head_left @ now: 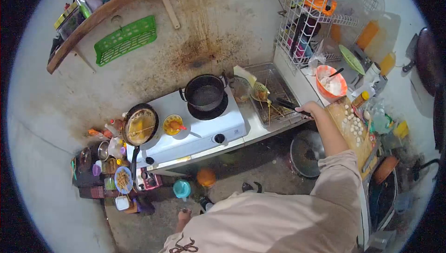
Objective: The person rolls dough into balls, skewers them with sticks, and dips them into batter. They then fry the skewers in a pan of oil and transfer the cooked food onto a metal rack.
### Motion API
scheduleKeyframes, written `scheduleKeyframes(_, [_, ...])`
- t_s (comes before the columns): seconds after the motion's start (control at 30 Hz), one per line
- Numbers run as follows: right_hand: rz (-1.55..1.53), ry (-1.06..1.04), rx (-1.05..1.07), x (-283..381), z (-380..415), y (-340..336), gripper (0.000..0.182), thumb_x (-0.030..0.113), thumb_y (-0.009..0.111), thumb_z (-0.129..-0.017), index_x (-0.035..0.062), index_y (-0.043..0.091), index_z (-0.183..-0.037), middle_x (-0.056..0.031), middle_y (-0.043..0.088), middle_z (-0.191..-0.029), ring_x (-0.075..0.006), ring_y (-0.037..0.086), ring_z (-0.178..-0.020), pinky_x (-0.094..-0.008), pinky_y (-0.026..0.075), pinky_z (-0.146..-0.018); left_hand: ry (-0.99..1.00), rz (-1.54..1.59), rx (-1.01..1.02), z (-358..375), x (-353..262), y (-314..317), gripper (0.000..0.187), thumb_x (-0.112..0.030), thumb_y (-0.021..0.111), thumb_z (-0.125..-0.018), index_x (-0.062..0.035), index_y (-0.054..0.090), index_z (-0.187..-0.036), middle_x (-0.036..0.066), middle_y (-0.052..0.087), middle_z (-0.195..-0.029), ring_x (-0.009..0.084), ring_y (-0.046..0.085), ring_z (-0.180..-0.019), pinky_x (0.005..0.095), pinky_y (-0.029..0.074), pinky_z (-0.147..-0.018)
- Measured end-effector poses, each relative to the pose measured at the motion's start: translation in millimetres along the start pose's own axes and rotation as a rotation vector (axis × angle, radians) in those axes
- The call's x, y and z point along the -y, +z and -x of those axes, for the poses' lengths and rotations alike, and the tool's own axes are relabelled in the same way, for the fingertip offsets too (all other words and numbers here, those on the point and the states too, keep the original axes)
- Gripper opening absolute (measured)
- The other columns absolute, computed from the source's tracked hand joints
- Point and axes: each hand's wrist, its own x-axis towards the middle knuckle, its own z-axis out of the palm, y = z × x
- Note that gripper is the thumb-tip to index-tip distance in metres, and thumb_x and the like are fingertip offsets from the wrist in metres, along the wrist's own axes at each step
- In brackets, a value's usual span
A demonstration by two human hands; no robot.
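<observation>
My right hand [307, 109] is closed round the black handle of a utensil [288, 104], held out over the metal sink basin [278, 83]. The utensil's far end meets a pale green slotted skimmer [260, 92] with browned food on it; I cannot make out its exact kind. Thin skewer-like sticks [269, 112] show beneath. My left hand [184, 215] hangs low at my side, fingers curled, apparently with nothing in them. A black pot [204, 91] and a frying pan [141, 125] with yellowish contents sit on the white stove [195, 130].
Between the pans is a yellow bowl [173, 124] with a red-handled spoon. On the right, a cutting board [349, 127] carries several small white pieces, near an orange bowl [331, 83] of white mixture. A wire rack [302, 34] stands behind. A blue cup [181, 188] is low in front.
</observation>
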Motion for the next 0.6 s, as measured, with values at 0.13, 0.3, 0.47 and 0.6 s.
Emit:
scheduleKeyframes(0.13, [0.141,-0.025,-0.084,18,-5,-12,0.037,0.039,0.062,-0.073,0.0075,0.051,-0.055,-0.0048,0.044,-0.045,-0.0154,0.037,-0.034,-0.0302,0.030,-0.034,0.075,-0.398,-0.116,67,-60,11,0.033,-0.035,0.061,-0.070,-0.0037,0.061,-0.078,0.012,0.061,-0.074,0.0265,0.059,-0.071,0.0346,0.045,-0.063])
scheduleKeyframes(0.3, [0.253,0.216,0.187,11,-24,-18,0.033,0.041,0.063,-0.071,0.0092,0.052,-0.067,-0.0009,0.048,-0.051,-0.0132,0.037,-0.036,-0.0266,0.031,-0.036,-0.027,-0.494,-0.126,65,16,13,0.035,-0.036,0.063,-0.068,-0.0042,0.061,-0.082,0.010,0.062,-0.079,0.0232,0.059,-0.075,0.0322,0.045,-0.068])
scheduleKeyframes(0.47, [0.194,0.213,0.222,4,-42,0,0.035,0.043,0.062,-0.071,0.0089,0.051,-0.071,-0.0037,0.050,-0.055,-0.0116,0.036,-0.039,-0.0259,0.032,-0.037,-0.072,-0.433,-0.063,76,45,-5,0.033,-0.035,0.063,-0.067,-0.0064,0.062,-0.084,0.009,0.063,-0.078,0.0213,0.060,-0.074,0.0320,0.045,-0.067])
scheduleKeyframes(0.6, [0.320,0.107,0.067,27,-6,10,0.041,0.047,0.060,-0.070,0.0067,0.053,-0.072,-0.0071,0.053,-0.061,-0.0150,0.040,-0.041,-0.0287,0.035,-0.039,0.029,-0.338,-0.009,53,43,0,0.031,-0.034,0.064,-0.066,-0.0082,0.062,-0.083,0.008,0.063,-0.074,0.0198,0.060,-0.071,0.0322,0.045,-0.065])
